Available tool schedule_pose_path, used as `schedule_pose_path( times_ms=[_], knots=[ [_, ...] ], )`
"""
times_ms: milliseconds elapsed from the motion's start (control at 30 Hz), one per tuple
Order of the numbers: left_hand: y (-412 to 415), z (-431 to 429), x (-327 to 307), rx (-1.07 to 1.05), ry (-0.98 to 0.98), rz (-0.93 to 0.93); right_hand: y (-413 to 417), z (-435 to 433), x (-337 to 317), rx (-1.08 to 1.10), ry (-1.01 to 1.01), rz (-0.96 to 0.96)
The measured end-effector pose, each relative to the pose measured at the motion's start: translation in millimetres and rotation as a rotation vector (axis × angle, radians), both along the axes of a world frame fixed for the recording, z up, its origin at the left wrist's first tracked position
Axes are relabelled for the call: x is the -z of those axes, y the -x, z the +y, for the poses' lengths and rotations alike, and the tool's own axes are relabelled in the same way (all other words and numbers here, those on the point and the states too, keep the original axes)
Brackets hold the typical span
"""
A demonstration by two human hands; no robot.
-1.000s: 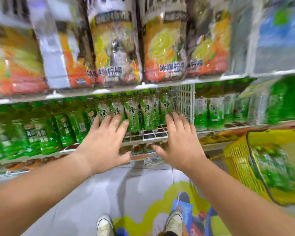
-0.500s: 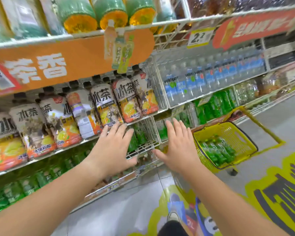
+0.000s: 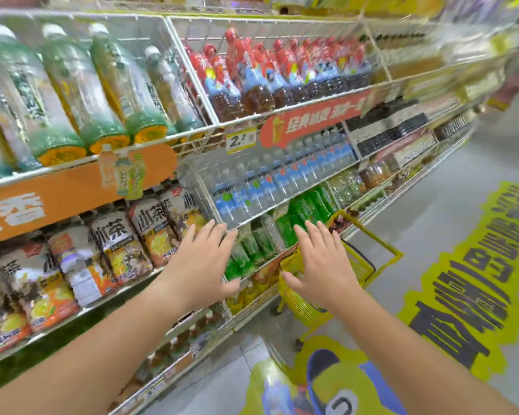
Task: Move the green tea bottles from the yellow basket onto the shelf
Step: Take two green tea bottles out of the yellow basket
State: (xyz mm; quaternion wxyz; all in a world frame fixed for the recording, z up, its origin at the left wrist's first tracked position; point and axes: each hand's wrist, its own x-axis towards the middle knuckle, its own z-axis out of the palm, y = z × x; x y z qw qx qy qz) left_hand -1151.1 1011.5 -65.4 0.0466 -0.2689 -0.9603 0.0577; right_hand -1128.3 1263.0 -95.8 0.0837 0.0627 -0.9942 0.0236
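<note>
Both hands are held out ahead of the person, empty: the left hand (image 3: 204,262) and the right hand (image 3: 321,265) show fingers straight and fanned wide, gripping nothing. The yellow basket (image 3: 294,299) stands on the floor (image 3: 432,241) just beside the lower tiers, largely hidden behind the right hand; whether bottles remain in it cannot be told. Green tea bottles (image 3: 304,209) stand packed in rows on the shelf (image 3: 267,263), beneath the water bottles (image 3: 252,190). Risks, as judged: the bottles appear to be smooth, rounded plastic under glossy film labels, liable to slip through a loose grasp or roll if laid flat; the shelf is white wire grid with thin dividers, where a base set across a gap may tip and topple its neighbours; the rows are tight, so a bottle forced in could push another off the front edge. The basket is open plastic mesh with a thin handle (image 3: 384,244) that may snag a wrist on the reach in. Motion blur noted; fine detail unconfirmed
</note>
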Motion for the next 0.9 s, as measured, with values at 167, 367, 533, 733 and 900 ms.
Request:
schedule_pose_path(
  times_ms=[167,367,533,733,900],
  knots=[
    [4.0,81.0,0.9,0.007,-0.006,0.007,-1.0,83.1,-3.6,-0.003,-0.024,-0.018],
    [13.6,178.4,19.2,-0.011,-0.015,0.007,1.0,178.0,-1.0,-0.005,-0.061,-0.035],
    [27.2,238.3,37.6,-0.029,0.007,-0.06,13.0,235.0,5.0,0.0,-0.054,-0.058],
    [68.4,291.4,59.3,-0.042,0.039,-0.1,48.3,278.8,13.5,-0.023,-0.076,-0.101],
    [124.6,334.6,81.6,-0.051,0.038,-0.114,95.8,321.4,24.6,-0.023,-0.064,-0.101]
  ],
)
